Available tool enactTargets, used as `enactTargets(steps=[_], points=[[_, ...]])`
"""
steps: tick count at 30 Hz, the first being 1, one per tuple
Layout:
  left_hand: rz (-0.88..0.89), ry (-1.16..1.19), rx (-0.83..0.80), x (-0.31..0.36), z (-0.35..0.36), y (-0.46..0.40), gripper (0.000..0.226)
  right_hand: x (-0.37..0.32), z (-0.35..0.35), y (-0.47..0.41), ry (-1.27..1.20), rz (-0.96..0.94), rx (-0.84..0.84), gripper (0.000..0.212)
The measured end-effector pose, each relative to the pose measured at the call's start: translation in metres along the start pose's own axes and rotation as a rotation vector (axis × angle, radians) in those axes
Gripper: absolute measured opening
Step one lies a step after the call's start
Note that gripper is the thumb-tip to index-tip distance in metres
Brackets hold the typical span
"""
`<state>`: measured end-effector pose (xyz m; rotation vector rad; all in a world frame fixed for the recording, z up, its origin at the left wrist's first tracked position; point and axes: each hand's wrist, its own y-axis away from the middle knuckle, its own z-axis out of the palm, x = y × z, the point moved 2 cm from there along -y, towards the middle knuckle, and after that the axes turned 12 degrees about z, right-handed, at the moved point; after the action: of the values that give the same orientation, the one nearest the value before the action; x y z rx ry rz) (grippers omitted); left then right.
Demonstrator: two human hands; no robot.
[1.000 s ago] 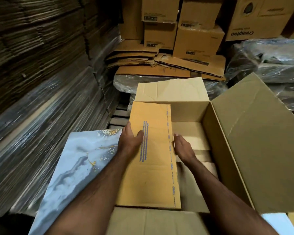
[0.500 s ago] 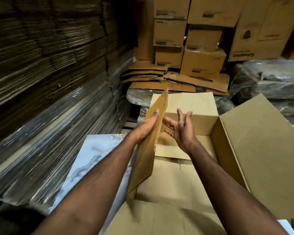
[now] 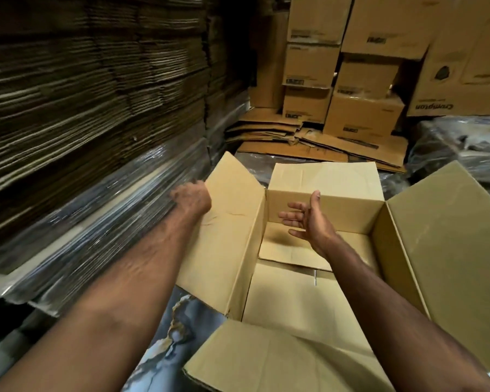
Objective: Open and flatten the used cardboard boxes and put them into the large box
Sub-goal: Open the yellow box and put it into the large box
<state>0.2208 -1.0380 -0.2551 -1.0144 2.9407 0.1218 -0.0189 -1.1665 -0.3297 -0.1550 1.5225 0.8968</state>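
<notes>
Reaching: a person's two bare arms stretch over a large box (image 3: 447,250) in a storeroom.
Left hand (image 3: 191,198): at the outer edge of the raised left flap (image 3: 232,222); fingers blurred, grip cannot be told.
Right hand (image 3: 309,219): above the box's inside, palm turned left, fingers spread apart, holding nothing.
Flattened cardboard (image 3: 292,250): smooth tan sheets lying flat on the box bottom.
Writing: "Crompton", upside down, on a stacked carton (image 3: 458,80); dark labels on the others unreadable.
Surroundings: ribbed stacks of folded cardboard (image 3: 82,94) in shiny plastic wrap at left; blue-grey marbled sheet (image 3: 178,321) beneath the box.
</notes>
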Motion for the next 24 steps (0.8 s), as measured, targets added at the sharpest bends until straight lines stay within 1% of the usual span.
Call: enactTargets(steps=[1,2,3,5,9,11,13,15,16,18,20,22,24], points=[[-0.031,-0.092,-0.061,-0.004,0.012,0.003,0.066,0.002,-0.004,0.0,0.018,0.009,0.022,0.085],[-0.052,-0.135,-0.11,-0.005,0.026,0.004,0.077,0.005,-0.008,0.001,0.034,0.018,0.044,0.083],[-0.072,-0.121,-0.143,-0.003,0.039,0.005,0.085,0.008,-0.013,0.001,0.049,0.029,0.066,0.08],[-0.093,-0.011,-0.209,0.005,0.062,0.005,0.096,0.015,-0.022,0.002,0.082,0.053,0.103,0.077],[-0.102,0.27,-0.407,0.037,0.104,0.005,0.116,0.029,-0.038,0.006,0.168,0.107,0.145,0.072],[-0.116,0.41,-0.438,0.053,0.124,0.004,0.126,0.035,-0.045,0.009,0.209,0.132,0.174,0.068],[-0.134,0.487,-0.449,0.068,0.143,0.003,0.13,0.042,-0.049,0.014,0.273,0.165,0.185,0.066],[-0.151,0.516,-0.415,0.078,0.159,0.003,0.121,0.051,-0.052,0.019,0.349,0.206,0.176,0.066],[-0.164,0.532,-0.37,0.08,0.164,0.003,0.109,0.055,-0.055,0.022,0.381,0.225,0.172,0.066],[-0.187,0.58,-0.282,0.085,0.166,0.008,0.077,0.065,-0.061,0.026,0.428,0.249,0.169,0.066],[-0.198,0.652,-0.256,0.09,0.164,0.011,0.056,0.076,-0.066,0.028,0.474,0.258,0.172,0.066],[-0.182,0.738,-0.25,0.094,0.161,0.009,0.046,0.087,-0.07,0.028,0.518,0.253,0.184,0.065],[-0.166,0.894,-0.248,0.096,0.159,0.003,0.043,0.096,-0.073,0.028,0.585,0.222,0.189,0.064]])
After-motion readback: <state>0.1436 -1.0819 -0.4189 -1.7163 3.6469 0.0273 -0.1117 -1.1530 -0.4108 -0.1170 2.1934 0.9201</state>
